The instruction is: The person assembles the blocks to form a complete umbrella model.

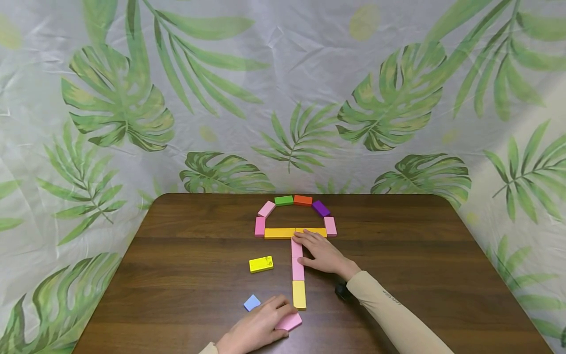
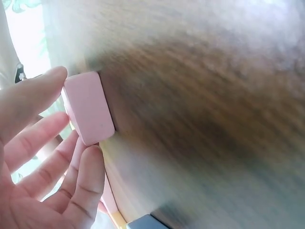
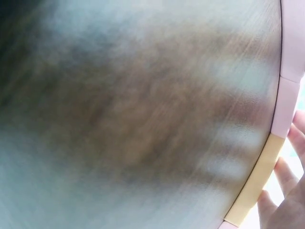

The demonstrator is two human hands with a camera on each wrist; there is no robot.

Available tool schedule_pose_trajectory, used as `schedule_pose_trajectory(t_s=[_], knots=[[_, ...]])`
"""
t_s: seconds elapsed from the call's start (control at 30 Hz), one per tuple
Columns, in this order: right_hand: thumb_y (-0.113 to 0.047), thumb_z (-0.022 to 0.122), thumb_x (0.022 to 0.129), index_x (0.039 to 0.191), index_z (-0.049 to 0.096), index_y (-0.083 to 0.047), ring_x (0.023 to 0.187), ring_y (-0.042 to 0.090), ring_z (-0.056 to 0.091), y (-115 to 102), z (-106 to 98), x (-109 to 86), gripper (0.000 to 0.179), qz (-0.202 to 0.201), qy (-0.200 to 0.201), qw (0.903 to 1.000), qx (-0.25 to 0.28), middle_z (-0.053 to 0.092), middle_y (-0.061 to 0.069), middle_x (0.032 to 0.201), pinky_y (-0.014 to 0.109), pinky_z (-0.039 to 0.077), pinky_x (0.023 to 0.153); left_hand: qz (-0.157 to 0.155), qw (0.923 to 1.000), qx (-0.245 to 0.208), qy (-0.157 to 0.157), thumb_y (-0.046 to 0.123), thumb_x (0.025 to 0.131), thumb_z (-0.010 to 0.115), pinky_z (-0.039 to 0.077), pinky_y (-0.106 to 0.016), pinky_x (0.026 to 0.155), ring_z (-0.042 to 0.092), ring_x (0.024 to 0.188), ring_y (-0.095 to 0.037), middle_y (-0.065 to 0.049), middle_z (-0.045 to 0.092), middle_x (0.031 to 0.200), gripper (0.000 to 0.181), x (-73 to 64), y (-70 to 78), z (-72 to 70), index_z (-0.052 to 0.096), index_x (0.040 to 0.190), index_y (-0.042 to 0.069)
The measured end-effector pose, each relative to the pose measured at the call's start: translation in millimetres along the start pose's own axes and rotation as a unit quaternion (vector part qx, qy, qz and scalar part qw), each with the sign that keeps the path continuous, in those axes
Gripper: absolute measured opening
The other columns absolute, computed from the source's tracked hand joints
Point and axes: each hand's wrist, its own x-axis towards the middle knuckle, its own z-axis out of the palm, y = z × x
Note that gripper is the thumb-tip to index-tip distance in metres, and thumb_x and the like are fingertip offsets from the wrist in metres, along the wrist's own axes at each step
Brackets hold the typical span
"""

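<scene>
My left hand (image 1: 262, 325) pinches a pink block (image 1: 289, 322) between thumb and fingers, just below the near end of a column. The left wrist view shows this pink block (image 2: 89, 107) with fingertips on its edges. The column has pink blocks (image 1: 298, 270) and a pale yellow block (image 1: 299, 295) at its lower end. My right hand (image 1: 325, 253) rests over the column's top, its fingers stretched onto the right part of a bar of two orange blocks (image 1: 279, 233). In the right wrist view, fingertips touch an orange block (image 3: 257, 179).
Above the bar curves an arch of pink, green (image 1: 284, 200), red (image 1: 302, 200) and purple (image 1: 321, 208) blocks. A bright yellow block (image 1: 261, 264) lies left of the column, and a small blue block (image 1: 252, 302) sits beside the left hand. Leaf-patterned cloth (image 1: 300, 88) hangs behind the wooden table (image 1: 185, 255).
</scene>
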Motion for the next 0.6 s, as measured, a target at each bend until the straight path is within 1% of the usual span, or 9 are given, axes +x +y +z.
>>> schedule_pose_trajectory(t_s=[0.3,0.6], knots=[[-0.038,0.056,0.094,0.147,0.038,-0.006,0.141,0.033,0.023,1.4,1.6,0.2,0.065,-0.002,0.002,1.0,-0.005,0.035,0.011,0.15,0.049,0.016,0.112,-0.006,1.0,0.003,-0.006,0.024,0.081,0.077,0.046,-0.026,0.089,0.054,0.103,-0.01,0.004,0.057,0.111,0.039,0.3,0.0,0.9,0.064,0.116,0.012],[-0.039,0.056,0.094,0.147,0.038,-0.006,0.141,0.032,0.022,2.4,2.5,1.4,0.065,-0.002,0.002,1.0,-0.006,0.035,0.01,0.151,0.049,0.016,0.112,0.0,1.0,0.007,0.006,0.023,0.08,0.078,0.046,-0.025,0.089,0.055,0.103,-0.01,0.005,0.058,0.11,0.039,-1.0,-0.6,1.1,0.064,0.114,0.012]])
